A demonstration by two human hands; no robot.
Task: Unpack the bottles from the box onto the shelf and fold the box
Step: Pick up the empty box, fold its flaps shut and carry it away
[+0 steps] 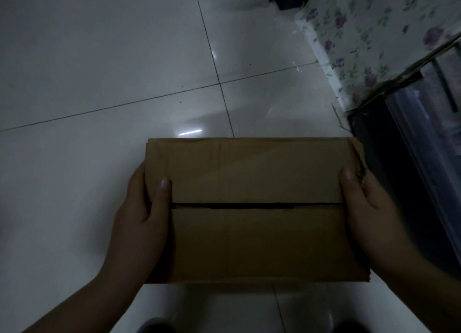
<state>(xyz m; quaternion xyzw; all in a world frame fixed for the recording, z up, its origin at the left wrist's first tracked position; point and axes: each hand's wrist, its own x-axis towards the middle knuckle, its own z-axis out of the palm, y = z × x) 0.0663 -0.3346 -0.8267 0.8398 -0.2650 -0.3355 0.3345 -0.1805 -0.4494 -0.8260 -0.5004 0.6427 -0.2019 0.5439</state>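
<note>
i'm looking down through the head camera at a dim scene. both of my hands hold a brown cardboard box [252, 208] level in front of me, above the pale tiled floor [99, 58]. the box sits in the lower middle of the view, its top closed by two long flaps that meet along a dark narrow seam running left to right across the middle.

my left hand [144, 218] grips the left end of the box: the thumb lies flat on the top of the far flap, its tip just past the seam, and the other fingers are wrapped around the side and underneath, out of sight. my right hand [366, 208] does the same at the right end, thumb resting on the top near the torn, crumpled corner of the far flap, the remaining fingers curled under the edge where i cannot see them. both hands are closed on the cardboard, one on each end.

to the upper right stands a piece of furniture with a floral cover [369, 40] draped over it, and below that a dark frame with a shiny clear panel [424, 123], well apart from the box. i cannot tell what is inside the box. at the bottom edge two dark shapes that look like shoe tips [156, 326] show on the floor.
</note>
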